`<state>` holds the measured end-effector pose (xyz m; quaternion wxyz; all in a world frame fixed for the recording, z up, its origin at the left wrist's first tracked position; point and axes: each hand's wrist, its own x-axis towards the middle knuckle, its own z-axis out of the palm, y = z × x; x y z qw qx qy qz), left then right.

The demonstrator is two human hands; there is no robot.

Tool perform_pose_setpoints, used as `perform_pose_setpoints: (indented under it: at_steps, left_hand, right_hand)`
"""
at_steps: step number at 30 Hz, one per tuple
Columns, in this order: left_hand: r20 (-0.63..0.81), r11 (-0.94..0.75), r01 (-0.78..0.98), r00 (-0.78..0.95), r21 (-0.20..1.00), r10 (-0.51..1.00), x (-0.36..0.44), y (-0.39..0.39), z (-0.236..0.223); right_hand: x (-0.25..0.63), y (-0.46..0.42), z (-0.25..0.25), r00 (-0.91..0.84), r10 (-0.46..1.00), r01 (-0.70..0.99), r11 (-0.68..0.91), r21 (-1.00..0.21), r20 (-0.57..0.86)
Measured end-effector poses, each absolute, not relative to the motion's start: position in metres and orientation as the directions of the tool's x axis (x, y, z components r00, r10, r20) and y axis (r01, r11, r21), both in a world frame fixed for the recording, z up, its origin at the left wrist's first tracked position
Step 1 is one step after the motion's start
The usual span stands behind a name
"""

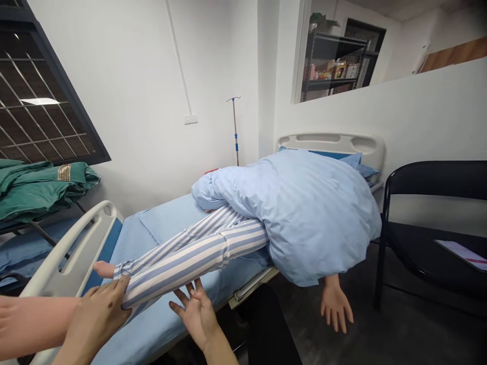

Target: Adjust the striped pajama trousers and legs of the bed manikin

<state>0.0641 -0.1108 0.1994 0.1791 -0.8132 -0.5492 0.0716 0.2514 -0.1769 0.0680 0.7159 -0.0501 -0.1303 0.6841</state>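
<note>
A manikin lies on a hospital bed (163,228) with a blue sheet. Its legs wear blue-and-white striped trousers (190,248). A light blue quilt (304,213) is bunched over its upper body, and one manikin hand (335,306) hangs off the bed's near side. My left hand (97,317) rests on the near trouser leg by the ankle, fingers curled over the cloth. My right hand (194,309) is open, palm up, its fingertips touching the underside of the same leg. The bare manikin foot (102,268) points toward the footboard.
The white footboard (72,253) stands at the left. Folded green cloth (41,187) lies on a rack beyond it. A black chair (429,228) with a paper on its seat stands at the right. An IV pole (235,132) rises behind the bed.
</note>
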Motion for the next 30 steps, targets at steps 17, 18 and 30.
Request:
perform_pose_setpoints:
  at_steps: [17,18,30]
  left_hand:
    - [-0.008,-0.355,0.841,0.386,-0.407,0.923,0.08,-0.126,0.236]
    - [-0.004,-0.362,0.846,0.391,-0.392,0.92,0.079,-0.124,0.232]
    - [0.078,-0.217,0.976,0.216,-0.001,0.973,0.11,-0.11,0.102]
  right_hand:
    - [0.247,-0.186,0.084,-0.042,0.989,-0.993,-0.026,-0.117,0.143]
    - [0.248,-0.186,0.084,-0.033,0.989,-0.993,-0.015,-0.121,0.147]
    - [0.278,-0.181,0.067,0.167,0.985,-0.863,0.131,-0.488,-0.032]
